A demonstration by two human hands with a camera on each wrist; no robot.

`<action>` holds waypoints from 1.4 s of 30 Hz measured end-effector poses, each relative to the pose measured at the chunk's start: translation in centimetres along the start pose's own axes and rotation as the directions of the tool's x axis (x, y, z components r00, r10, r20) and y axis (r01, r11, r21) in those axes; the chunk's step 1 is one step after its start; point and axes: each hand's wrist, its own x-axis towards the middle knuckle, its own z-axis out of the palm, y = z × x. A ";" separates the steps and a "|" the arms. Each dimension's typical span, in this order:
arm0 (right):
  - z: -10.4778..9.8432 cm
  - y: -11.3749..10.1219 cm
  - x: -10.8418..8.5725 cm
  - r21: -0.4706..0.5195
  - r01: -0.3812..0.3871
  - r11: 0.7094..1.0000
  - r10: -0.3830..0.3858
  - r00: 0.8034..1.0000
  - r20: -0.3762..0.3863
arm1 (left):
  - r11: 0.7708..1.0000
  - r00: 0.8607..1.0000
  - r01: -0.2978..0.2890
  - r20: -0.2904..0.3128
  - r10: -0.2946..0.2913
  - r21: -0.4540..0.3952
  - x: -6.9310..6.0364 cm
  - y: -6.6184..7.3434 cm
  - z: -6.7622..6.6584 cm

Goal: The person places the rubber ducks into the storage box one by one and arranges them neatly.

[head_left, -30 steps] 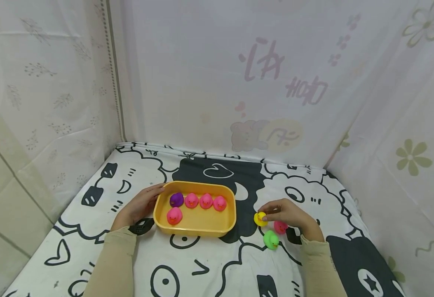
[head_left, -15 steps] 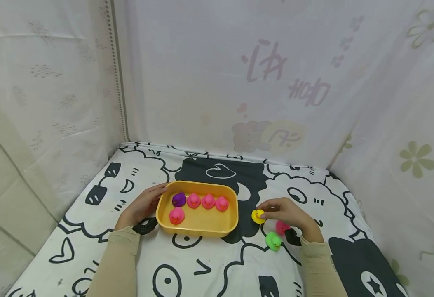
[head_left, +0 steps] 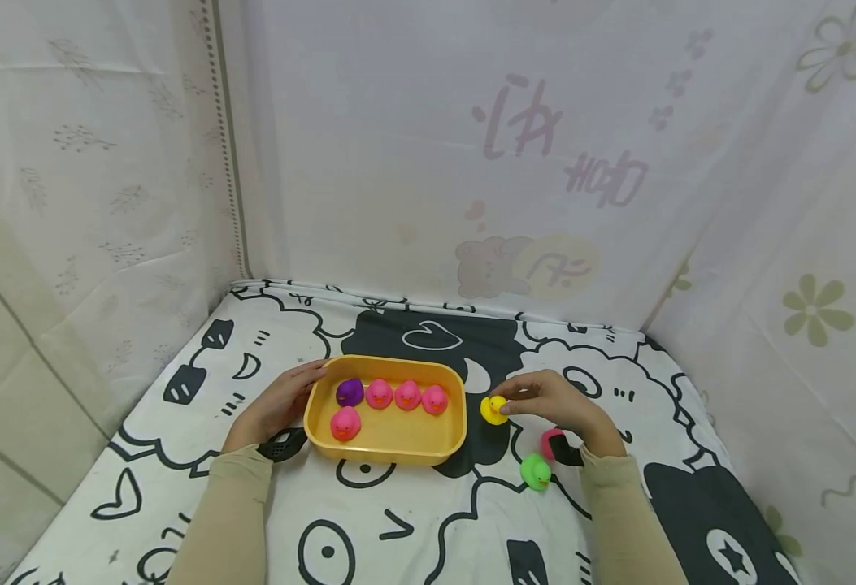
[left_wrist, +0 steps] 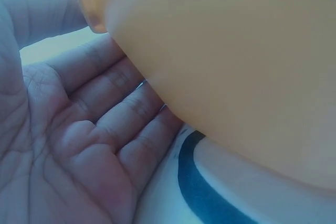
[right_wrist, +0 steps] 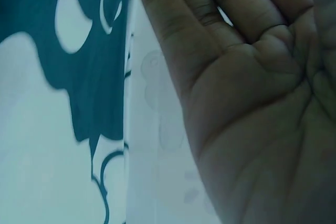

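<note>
Has brought the yellow duck (head_left: 491, 412) nearer the tray (head_left: 413, 437), pinched in right hand (head_left: 558, 402); rests left hand (head_left: 280, 405) against tray's end, probably to stop sliding.

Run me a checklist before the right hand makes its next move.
1. Yellow duck held: ok, between fingers and thumb of the right hand.
2. Grip firm: cannot tell; the right wrist view doesn't show the duck.
3. Yellow duck over the tray: not ok, it is right of it.
4. Left hand at the tray: ok, touching its left end.
5. Purple duck and four pink ducks inside: ok.
6. Green duck inside: not ok, on the cloth.
</note>
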 end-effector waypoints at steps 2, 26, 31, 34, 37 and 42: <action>-0.1 -0.6 0.5 0.017 0.025 1.000 -0.026 1.000 0.014 | 1.000 1.000 0.009 -0.005 -0.009 0.001 0.0 0.0 0.0; 5.9 -5.4 9.6 -0.052 0.160 0.986 -0.145 0.963 0.226 | 1.000 1.000 0.023 -0.011 -0.023 0.013 0.0 0.1 -0.1; 7.5 -5.9 10.9 -0.051 0.165 0.985 -0.145 0.952 0.269 | 1.000 1.000 0.013 -0.003 -0.013 0.003 -0.1 0.1 0.1; 7.9 -6.2 11.3 -0.066 0.155 0.986 -0.130 0.948 0.290 | 1.000 1.000 0.024 0.001 -0.024 0.002 -0.1 0.1 0.1; 7.9 -6.5 11.5 -0.113 0.158 0.981 -0.117 0.944 0.309 | 0.999 0.999 0.040 -0.001 -0.040 0.002 0.0 0.0 -0.1; 7.2 -8.1 11.8 -0.162 0.154 0.975 -0.095 0.941 0.326 | 0.999 0.999 0.040 0.001 -0.040 0.001 0.1 -0.1 -0.3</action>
